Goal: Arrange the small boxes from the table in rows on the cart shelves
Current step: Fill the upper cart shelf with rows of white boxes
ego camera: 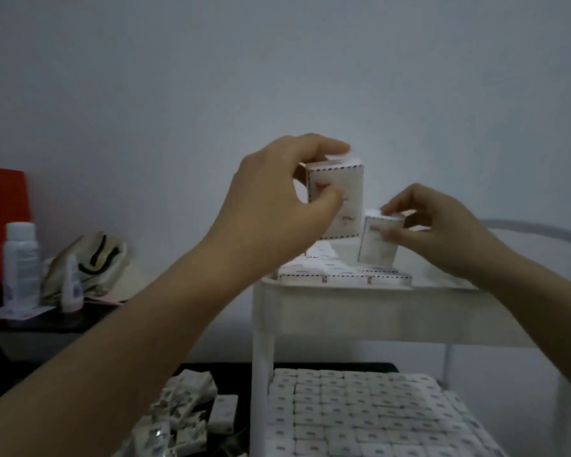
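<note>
My left hand [277,196] grips a small white box [340,183] with a dashed blue-and-red border, held upright above the top shelf [343,311] of the white cart. My right hand [442,229] pinches a second, similar box [374,249], tilted, its lower edge touching the boxes laid on that shelf [343,275]. The lower shelf holds tight rows of small boxes [360,413]. A loose pile of boxes [188,410] lies on the dark table at bottom left.
A white bottle [21,265] and a small dropper bottle [71,285] stand on a dark side table [30,324] at left, beside a cloth bag [93,258] and a red panel [12,206]. The cart's handle rail [567,245] curves at right. A plain wall is behind.
</note>
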### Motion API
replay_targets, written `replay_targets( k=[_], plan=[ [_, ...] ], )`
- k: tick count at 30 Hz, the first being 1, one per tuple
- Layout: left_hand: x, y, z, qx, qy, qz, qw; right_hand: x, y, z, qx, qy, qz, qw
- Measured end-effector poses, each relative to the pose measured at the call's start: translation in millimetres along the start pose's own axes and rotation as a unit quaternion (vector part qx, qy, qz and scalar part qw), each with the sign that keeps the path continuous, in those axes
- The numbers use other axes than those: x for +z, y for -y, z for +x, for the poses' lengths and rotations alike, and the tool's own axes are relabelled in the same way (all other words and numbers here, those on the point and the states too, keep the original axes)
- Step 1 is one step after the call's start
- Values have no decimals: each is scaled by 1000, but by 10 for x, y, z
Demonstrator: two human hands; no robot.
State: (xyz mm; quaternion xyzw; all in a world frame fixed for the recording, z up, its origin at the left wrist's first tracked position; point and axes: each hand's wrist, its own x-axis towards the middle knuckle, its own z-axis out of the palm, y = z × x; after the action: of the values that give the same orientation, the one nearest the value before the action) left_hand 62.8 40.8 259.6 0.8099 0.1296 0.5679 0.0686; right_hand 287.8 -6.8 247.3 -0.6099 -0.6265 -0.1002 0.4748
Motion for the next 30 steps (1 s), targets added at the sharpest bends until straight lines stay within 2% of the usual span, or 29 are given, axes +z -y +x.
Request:
replay_targets(
  k=[2,4,8,17,22,26,30],
  plan=[
    [109,79,185,-2,7,59,998,19,-71,-21,21,24,14,999],
    [219,159,340,0,31,102,994,19,-90,-41,41,40,80,995],
    [446,313,577,-5,111,157,981,18,-91,-31,50,88,123,987],
    [773,432,874,-39,290,130,947,60,-144,-20,56,190,87,976],
    [857,497,868,-62,335,111,934,67,-128,-36,49,238,46,969],
    [882,555,814,-56,354,127,925,62,-111,-42,36,219,29,975],
    [860,566,788,-49,378,143,913,68,-119,-45,-18,171,-41,984]
  ],
)
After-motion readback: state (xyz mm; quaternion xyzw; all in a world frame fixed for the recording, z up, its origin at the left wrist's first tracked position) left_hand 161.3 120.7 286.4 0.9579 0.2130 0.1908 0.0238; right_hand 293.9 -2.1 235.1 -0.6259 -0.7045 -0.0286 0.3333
